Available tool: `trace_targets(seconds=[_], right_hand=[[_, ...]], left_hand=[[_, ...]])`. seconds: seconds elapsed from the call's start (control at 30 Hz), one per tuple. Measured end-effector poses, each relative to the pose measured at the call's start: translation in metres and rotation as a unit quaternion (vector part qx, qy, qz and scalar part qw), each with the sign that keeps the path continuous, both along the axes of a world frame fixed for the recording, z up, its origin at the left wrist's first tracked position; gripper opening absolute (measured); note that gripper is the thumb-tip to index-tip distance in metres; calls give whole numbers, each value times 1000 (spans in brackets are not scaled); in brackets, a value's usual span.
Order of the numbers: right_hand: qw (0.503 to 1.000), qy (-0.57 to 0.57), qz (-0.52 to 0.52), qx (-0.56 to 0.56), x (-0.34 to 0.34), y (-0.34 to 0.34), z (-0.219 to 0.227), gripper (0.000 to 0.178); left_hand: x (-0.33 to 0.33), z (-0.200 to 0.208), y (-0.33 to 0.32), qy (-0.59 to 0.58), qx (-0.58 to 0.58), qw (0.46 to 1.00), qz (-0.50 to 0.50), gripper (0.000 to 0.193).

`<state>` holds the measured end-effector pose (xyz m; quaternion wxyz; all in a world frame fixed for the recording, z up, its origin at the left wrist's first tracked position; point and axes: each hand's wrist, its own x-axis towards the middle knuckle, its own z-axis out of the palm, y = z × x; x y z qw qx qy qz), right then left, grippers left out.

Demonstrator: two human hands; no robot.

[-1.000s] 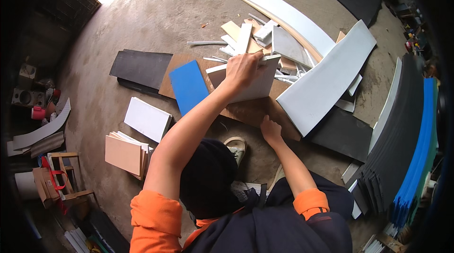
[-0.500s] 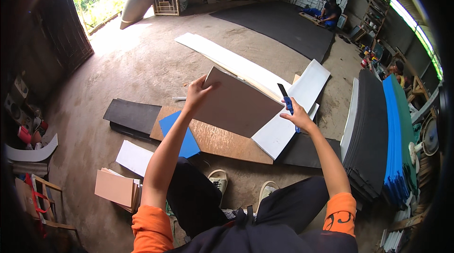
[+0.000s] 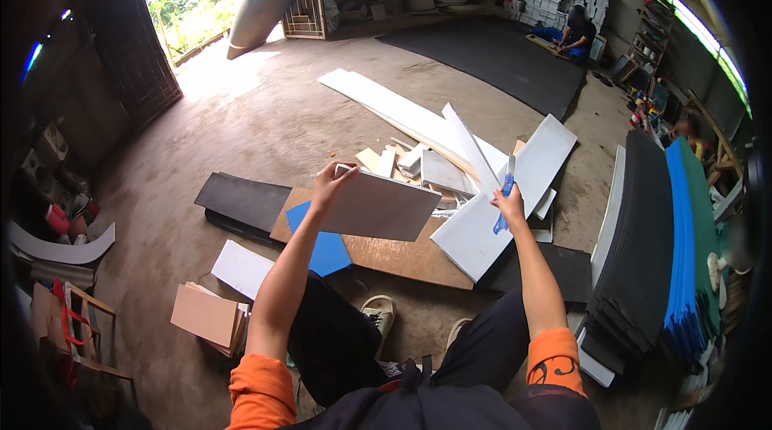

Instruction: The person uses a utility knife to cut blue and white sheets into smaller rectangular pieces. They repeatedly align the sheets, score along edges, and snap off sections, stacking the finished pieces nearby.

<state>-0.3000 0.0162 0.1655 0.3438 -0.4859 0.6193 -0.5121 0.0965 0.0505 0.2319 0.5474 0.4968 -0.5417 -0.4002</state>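
Left hand (image 3: 331,186): fingers clamped on the upper-left corner of a grey rectangular panel (image 3: 378,209), held off the floor, roughly flat w/ slight tilt, extending to the person's right. Right hand (image 3: 508,206): closed around a blue utility knife (image 3: 507,193), blade pointing up; hand is apart from the panel, to its right, above a long white board (image 3: 503,205) lying on the floor.

Below the panel: brown board (image 3: 402,257) flat on the concrete floor (image 3: 241,133), w/ a blue sheet (image 3: 326,249) overlapping its left end. Black slab (image 3: 241,201) just left of those. Pile of white and tan offcuts (image 3: 418,165) behind the panel; long white strip (image 3: 402,112) running away from it toward the back.

Near left knee: white sheet (image 3: 245,268) and a small stack of tan boards (image 3: 207,316). Person is seated/crouched, orange sleeves, one shoe (image 3: 378,313) visible.

Right side: tall stack of black, blue and green sheets (image 3: 651,261) on edge. Far back: large black mat (image 3: 490,56), another person (image 3: 575,32) sitting on it, well apart. Open doorway w/ daylight at upper left.
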Motion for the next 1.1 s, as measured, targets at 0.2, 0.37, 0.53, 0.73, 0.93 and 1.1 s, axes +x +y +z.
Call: trace_targets(seconds=[0.2, 0.37, 0.53, 0.73, 0.93, 1.1], right_hand=[[970, 237, 49, 13, 34, -13, -22, 39], [989, 112, 94, -17, 59, -8, 0, 35], [977, -202, 59, -39, 60, -13, 11, 27], [901, -431, -18, 52, 61, -28, -5, 17], [917, -394, 6, 66, 97, -23, -17, 20], [969, -123, 120, 179, 90, -7, -25, 21]], left_hand=[[-3, -15, -8, 96, 39, 994, -16, 30], [-7, -18, -12, 173, 69, 982, -29, 34], [4, -21, -20, 220, 66, 973, 0, 44], [0, -40, -23, 92, 199, 976, 11, 94], [-95, -61, -59, 105, 223, 969, -12, 72], [-51, -106, -87, 20, 159, 984, 75, 54]])
